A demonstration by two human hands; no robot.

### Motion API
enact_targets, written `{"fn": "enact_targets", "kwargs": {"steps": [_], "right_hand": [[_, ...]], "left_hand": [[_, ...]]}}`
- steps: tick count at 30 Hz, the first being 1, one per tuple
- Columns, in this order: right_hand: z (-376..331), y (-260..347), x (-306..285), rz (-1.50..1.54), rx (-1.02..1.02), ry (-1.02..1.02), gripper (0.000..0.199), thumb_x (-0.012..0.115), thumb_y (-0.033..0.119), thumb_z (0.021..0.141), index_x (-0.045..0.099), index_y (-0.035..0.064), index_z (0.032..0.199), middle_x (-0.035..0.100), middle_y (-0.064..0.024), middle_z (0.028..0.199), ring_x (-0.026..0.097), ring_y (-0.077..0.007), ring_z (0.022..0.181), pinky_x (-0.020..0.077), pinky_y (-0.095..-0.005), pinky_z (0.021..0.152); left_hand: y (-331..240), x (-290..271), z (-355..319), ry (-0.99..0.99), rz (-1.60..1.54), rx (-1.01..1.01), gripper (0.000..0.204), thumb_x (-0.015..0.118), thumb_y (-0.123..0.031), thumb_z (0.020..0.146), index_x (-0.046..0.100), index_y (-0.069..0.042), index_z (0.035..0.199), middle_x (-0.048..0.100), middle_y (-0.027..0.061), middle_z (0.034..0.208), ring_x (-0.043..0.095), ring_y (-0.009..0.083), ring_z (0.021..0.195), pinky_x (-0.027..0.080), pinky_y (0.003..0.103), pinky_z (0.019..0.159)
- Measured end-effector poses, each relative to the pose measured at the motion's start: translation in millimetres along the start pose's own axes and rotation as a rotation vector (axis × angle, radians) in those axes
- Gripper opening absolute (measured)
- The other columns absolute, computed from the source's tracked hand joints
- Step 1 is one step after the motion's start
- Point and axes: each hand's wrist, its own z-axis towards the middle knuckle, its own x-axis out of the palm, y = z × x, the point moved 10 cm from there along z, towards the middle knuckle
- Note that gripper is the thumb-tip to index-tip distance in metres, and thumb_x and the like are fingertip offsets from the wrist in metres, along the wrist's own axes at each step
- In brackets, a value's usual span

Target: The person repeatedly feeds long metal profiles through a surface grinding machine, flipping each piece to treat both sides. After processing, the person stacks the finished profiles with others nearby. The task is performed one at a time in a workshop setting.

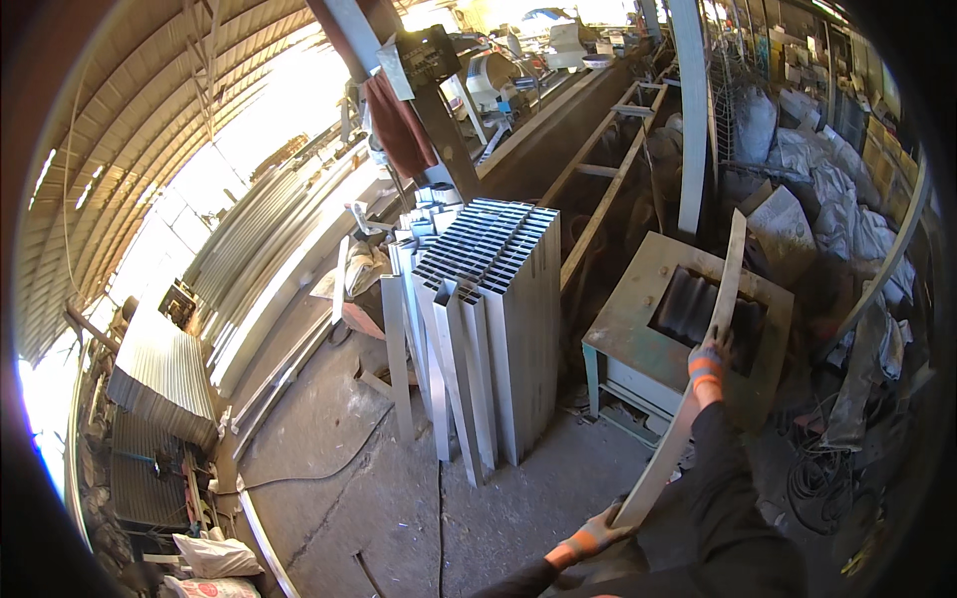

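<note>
Scanning from the left, I am seeing a bundle of upright, silver rectangular metal tubes standing on the grey concrete floor. Nearer me, my left hand, in a grey glove with an orange cuff, is holding the lower end of a long, flat, pale metal bar, fingers narrowed around it. The bar is slanting up and rightward across a grey-green boxy metal machine; from my end, I'm not managing to make out contact. My right hand, gloved alike, is gripping the bar partway up.
</note>
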Motion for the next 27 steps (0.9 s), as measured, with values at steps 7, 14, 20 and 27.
{"fn": "enact_targets", "kwargs": {"steps": [7, 14, 20, 27], "right_hand": [[74.5, -20.3, 16.9, -0.021, 0.151, 0.096, 0.065, 0.048, 0.025, 0.112, 0.049, 0.0088, 0.174, 0.04, -0.0166, 0.185, 0.033, -0.0374, 0.173, 0.0302, -0.0597, 0.137], [-105.4, 17.7, -8.2, -0.099, 0.074, -0.015, 0.061, 0.056, 0.021, 0.11, 0.054, 0.0063, 0.169, 0.038, -0.0214, 0.184, 0.048, -0.0436, 0.161, 0.0503, -0.0592, 0.122], [-324.1, 71.4, -77.2, -0.086, -0.033, 0.182, 0.084, 0.064, 0.025, 0.101, 0.038, 0.0044, 0.178, 0.028, -0.0243, 0.188, 0.027, -0.0485, 0.173, 0.0359, -0.0581, 0.135], [-487.2, 31.3, -27.1, 1.158, 0.57, 0.322, 0.086, 0.099, 0.032, 0.086, 0.063, -0.0075, 0.153, 0.071, -0.0216, 0.15, 0.071, -0.0385, 0.133, 0.056, -0.0555, 0.118]], "left_hand": [[-29.2, -15.0, 74.1, 0.089, -0.074, -0.027, 0.076, 0.072, -0.06, 0.111, 0.061, -0.006, 0.162, 0.076, 0.0085, 0.136, 0.072, 0.0179, 0.117, 0.059, 0.035, 0.099], [43.8, -54.3, -96.5, 0.047, -0.02, -0.132, 0.075, 0.059, -0.064, 0.116, 0.061, -0.007, 0.164, 0.079, 0.0106, 0.135, 0.074, 0.02, 0.115, 0.059, 0.038, 0.101], [162.1, -74.9, -289.8, 0.01, 0.019, -0.167, 0.072, 0.062, -0.059, 0.117, 0.059, -0.006, 0.167, 0.07, 0.0113, 0.156, 0.065, 0.0216, 0.14, 0.052, 0.04, 0.118], [184.8, -113.8, -462.8, -0.367, 0.643, -0.006, 0.076, 0.073, -0.065, 0.106, 0.067, -0.003, 0.151, 0.079, 0.0233, 0.135, 0.076, 0.0381, 0.127, 0.058, 0.047, 0.108]]}}
